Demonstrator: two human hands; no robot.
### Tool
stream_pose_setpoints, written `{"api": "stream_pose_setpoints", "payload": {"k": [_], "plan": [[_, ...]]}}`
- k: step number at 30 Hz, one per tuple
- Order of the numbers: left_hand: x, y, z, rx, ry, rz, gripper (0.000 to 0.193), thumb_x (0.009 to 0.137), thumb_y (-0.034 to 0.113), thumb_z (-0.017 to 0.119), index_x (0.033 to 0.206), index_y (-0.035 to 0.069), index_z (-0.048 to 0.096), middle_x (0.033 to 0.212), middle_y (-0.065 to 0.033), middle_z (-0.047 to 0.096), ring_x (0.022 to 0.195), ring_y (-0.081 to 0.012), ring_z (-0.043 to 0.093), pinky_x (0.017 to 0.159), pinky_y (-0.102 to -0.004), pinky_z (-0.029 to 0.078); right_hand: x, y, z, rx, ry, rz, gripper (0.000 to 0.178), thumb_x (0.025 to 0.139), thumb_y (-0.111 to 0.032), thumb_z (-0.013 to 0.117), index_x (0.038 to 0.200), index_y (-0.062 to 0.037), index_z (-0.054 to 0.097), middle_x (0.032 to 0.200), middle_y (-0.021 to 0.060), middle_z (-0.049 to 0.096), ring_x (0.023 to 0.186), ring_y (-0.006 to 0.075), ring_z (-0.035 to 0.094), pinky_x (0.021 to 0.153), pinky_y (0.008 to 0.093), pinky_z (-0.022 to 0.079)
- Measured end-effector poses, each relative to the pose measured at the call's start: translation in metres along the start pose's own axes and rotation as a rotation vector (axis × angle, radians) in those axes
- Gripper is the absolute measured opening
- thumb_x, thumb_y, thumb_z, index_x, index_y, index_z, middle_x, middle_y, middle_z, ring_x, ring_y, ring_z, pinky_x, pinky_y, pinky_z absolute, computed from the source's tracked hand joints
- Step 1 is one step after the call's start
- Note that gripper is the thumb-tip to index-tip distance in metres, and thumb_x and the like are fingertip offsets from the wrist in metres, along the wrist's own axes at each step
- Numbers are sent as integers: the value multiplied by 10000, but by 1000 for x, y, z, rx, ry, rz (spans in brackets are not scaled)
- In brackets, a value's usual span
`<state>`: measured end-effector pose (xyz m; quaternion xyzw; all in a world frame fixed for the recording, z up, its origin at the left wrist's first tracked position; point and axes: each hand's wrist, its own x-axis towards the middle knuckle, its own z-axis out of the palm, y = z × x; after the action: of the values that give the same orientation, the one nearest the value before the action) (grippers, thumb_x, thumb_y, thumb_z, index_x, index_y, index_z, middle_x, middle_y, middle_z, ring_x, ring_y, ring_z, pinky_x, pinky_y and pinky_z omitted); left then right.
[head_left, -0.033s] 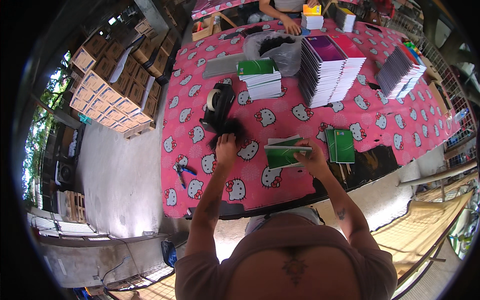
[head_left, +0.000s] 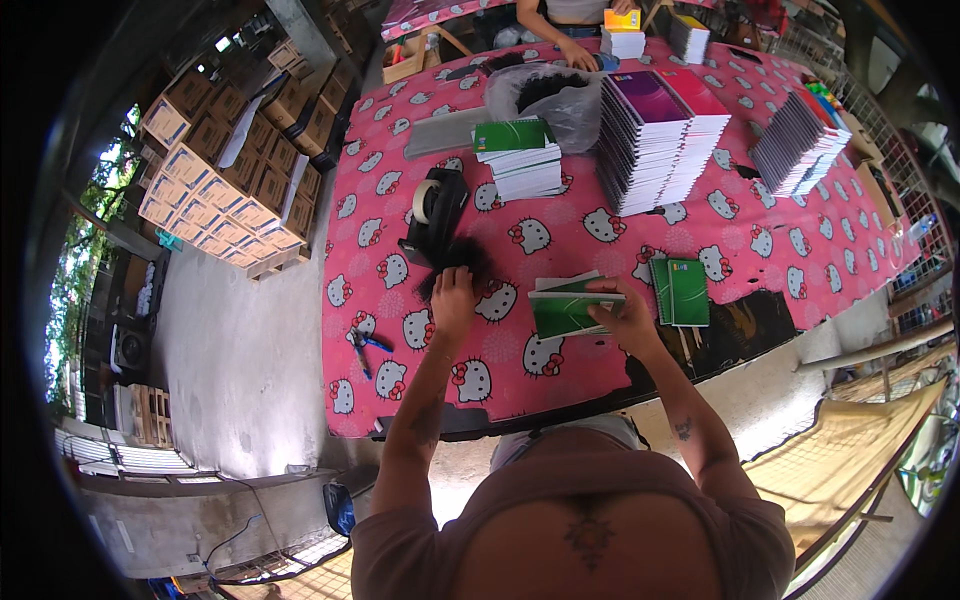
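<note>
My right hand point(head_left: 620, 308) grips a small green notebook point(head_left: 570, 295) by its right end, thumb on top. The notebook is tilted edge-up over another green cover and some white pages at the near middle of the table. My left hand point(head_left: 453, 297) is at a dark fuzzy heap of thin black strands point(head_left: 465, 262), fingers bent into its near edge; what they pinch, if anything, is hidden. Just beyond the heap is a black tape dispenser point(head_left: 437, 213) with a pale roll. Right of my right hand lie two green spiral notebooks point(head_left: 688, 293), overlapping.
Blue-handled pliers point(head_left: 370, 343) lie at the left. Beyond are a green-topped notebook stack point(head_left: 518, 160), tall purple and red notebook stacks point(head_left: 648, 140), a clear bag point(head_left: 545, 105) of black strands and grey-edged notebooks point(head_left: 800, 145). A co-worker's hand point(head_left: 577, 55) works at the far edge.
The co-worker's hand at the far edge has shifted slightly. My own hands and the notebook stay where they were.
</note>
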<state>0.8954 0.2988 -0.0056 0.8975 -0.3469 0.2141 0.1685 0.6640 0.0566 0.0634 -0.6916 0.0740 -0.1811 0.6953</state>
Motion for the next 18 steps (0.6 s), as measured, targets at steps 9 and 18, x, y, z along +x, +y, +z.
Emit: {"api": "stream_pose_setpoints", "payload": {"k": [9,18], "plan": [[1,88,-94,-575,5,-56,291,889,62,679,1179,59,656,861,-67,599,728,-209,589,583,-312,502,2,11,-13,-111,-57,6,256,914,-29,634,1168,-23,666,998,25,687,842,62,581,739,237,474],[-6,109,-108,-759,85,-79,156,881,100,717,1024,40,722,809,-86,646,618,-176,596,557,-280,489,5,12,-7,-108,-71,-43,243,929,-21,620,1168,-13,661,1019,38,692,861,70,596,752,237,482]]}}
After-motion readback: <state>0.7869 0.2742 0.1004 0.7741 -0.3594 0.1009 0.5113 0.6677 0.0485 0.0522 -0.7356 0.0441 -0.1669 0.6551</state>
